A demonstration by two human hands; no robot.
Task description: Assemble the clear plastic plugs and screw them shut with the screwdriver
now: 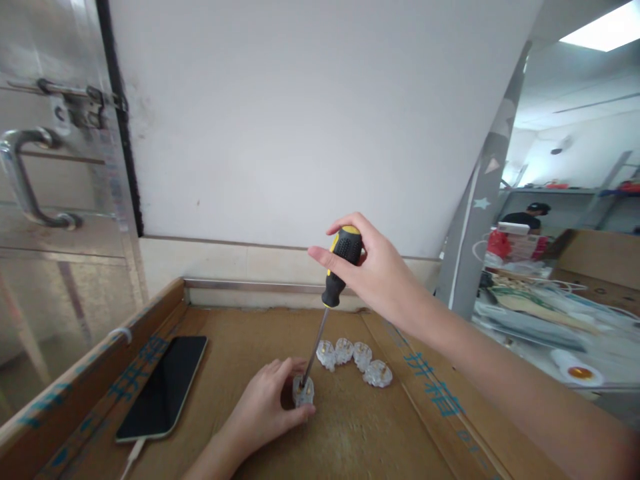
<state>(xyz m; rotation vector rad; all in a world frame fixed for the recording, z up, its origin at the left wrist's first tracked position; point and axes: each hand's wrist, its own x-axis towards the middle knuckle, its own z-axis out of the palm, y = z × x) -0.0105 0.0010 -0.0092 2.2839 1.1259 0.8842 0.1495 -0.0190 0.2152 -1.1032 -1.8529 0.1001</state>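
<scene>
My right hand is wrapped round the black and yellow handle of a screwdriver. Its shaft slants down to the left, and the tip meets a small clear plastic piece with brass-coloured metal inside. Thumb and fingers of my left hand grip that piece from both sides against the cardboard. Just to the right lie several similar clear plastic pieces in a curved row. What exactly the tip touches inside the piece is too small to make out.
A cardboard sheet with blue printing covers the work surface, with a raised edge at left. A phone with a white cable lies at left. A metal door handle is beyond. At far right, a person is behind a cluttered table.
</scene>
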